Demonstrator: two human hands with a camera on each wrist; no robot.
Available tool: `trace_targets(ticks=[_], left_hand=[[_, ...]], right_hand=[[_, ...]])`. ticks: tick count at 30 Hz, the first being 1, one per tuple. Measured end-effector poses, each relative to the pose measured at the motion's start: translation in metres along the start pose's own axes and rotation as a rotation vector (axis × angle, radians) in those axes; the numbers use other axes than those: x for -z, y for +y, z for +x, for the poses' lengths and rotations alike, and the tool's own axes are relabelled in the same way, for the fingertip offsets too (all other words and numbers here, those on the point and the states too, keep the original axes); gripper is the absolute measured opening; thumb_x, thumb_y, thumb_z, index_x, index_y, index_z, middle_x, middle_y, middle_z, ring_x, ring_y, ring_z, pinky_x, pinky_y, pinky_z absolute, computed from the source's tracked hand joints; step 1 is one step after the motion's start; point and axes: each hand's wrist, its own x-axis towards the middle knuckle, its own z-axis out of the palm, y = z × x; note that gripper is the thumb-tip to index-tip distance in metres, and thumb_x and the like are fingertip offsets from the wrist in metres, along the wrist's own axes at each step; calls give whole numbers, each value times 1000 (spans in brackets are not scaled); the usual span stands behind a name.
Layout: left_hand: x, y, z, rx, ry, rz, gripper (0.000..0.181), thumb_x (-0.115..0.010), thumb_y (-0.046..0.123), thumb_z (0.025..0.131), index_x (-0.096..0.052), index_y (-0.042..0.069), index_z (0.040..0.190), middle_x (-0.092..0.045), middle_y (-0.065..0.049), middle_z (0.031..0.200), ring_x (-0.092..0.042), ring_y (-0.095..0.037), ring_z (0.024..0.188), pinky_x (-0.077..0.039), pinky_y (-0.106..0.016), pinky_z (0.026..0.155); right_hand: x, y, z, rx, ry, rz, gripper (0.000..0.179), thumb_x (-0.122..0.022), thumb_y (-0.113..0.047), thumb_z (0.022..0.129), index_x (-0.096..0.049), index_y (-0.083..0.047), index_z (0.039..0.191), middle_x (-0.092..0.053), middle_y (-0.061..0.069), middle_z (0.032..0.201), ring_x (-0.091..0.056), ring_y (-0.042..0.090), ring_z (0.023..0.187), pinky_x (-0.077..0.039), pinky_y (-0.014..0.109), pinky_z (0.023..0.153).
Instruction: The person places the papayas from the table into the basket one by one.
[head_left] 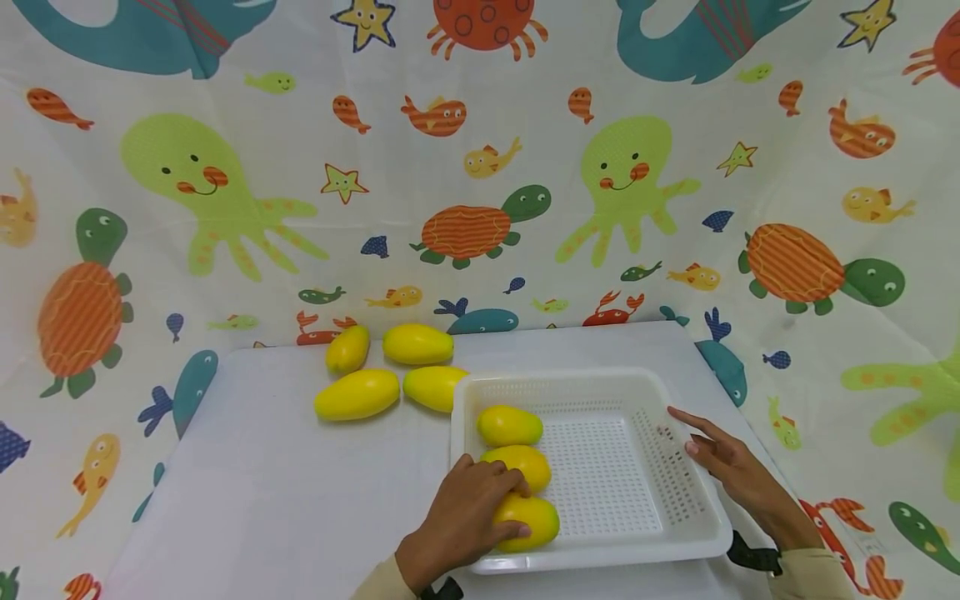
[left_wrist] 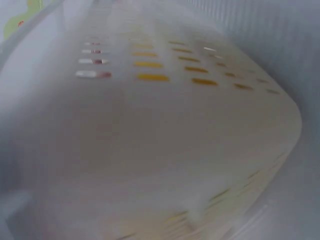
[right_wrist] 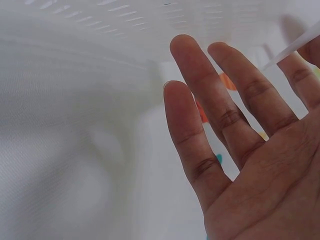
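A white plastic basket (head_left: 600, 560) with perforated walls stands on the white-covered table. Three yellow mangoes with greenish ends lie along its left side: a far one (head_left: 510, 426), a middle one (head_left: 525, 467) and a near one (head_left: 536, 525). My left hand (head_left: 468, 508) reaches over the left rim and grips the near mango, thumb on its front side. At the right rim, my right hand (head_left: 731, 467) touches the basket with fingers fairly straight. The right wrist view shows several spread fingers (right_wrist: 187, 135) beside the outer wall. Blurred basket wall (left_wrist: 150, 125) fills the left wrist view, hiding the left hand.
Several more mangoes lie on the table behind and left of the basket, among them a long one (head_left: 357, 395) and one (head_left: 435, 388) next to the basket's back left corner. A sea-animal printed cloth (head_left: 420, 183) hangs behind the table (head_left: 277, 500).
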Motion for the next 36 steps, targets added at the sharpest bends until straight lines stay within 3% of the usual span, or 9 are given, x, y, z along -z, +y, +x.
trace_targets(ticks=[6, 13, 22, 25, 31, 36], left_hand=[[-3, 0, 0, -3, 24, 15, 39, -88, 54, 80, -75, 29, 107, -57, 14, 93, -42, -1, 75, -25, -21, 70], [-5, -1, -2, -19, 54, 33, 37, -90, 52, 79, -75, 29, 105, -55, 14, 90, -44, -1, 78, -27, -20, 71], [0, -4, -2, -12, 101, -85, 33, -89, 44, 85, -75, 26, 109, -62, 10, 95, -48, -3, 87, -34, -19, 75], [6, -7, -1, 17, 135, -145, 31, -88, 40, 87, -76, 24, 110, -66, 7, 100, -51, -5, 90, -39, -21, 77], [21, -22, 2, 92, 260, -179, 30, -88, 37, 88, -77, 25, 114, -67, 9, 105, -53, -7, 93, -47, -29, 83], [35, -42, -1, 147, 338, -148, 33, -89, 35, 88, -77, 27, 117, -68, 7, 107, -58, -11, 101, -52, -36, 90]], right_hand=[[0, 0, 1, -2, 4, -12, 61, -51, -33, 113, -27, -31, 169, -37, 28, 167, -68, 40, 128, -64, 56, 92], [0, 1, 1, 9, 2, -6, 61, -51, -32, 113, -27, -28, 169, -37, 30, 167, -72, 35, 125, -65, 52, 88], [0, 2, 1, 5, -2, 8, 62, -51, -31, 113, -26, -30, 170, -41, 27, 166, -73, 27, 122, -65, 52, 90], [1, 2, 0, 8, -1, 11, 61, -51, -31, 113, -27, -30, 169, -51, 11, 163, -73, 24, 122, -64, 53, 91], [0, 2, 1, -1, 7, -4, 61, -51, -32, 113, -28, -31, 169, -50, 13, 164, -71, 33, 126, -64, 55, 93], [1, 3, 1, 1, 8, 4, 60, -52, -31, 112, -30, -31, 169, -54, 4, 160, -73, 24, 122, -64, 54, 92]])
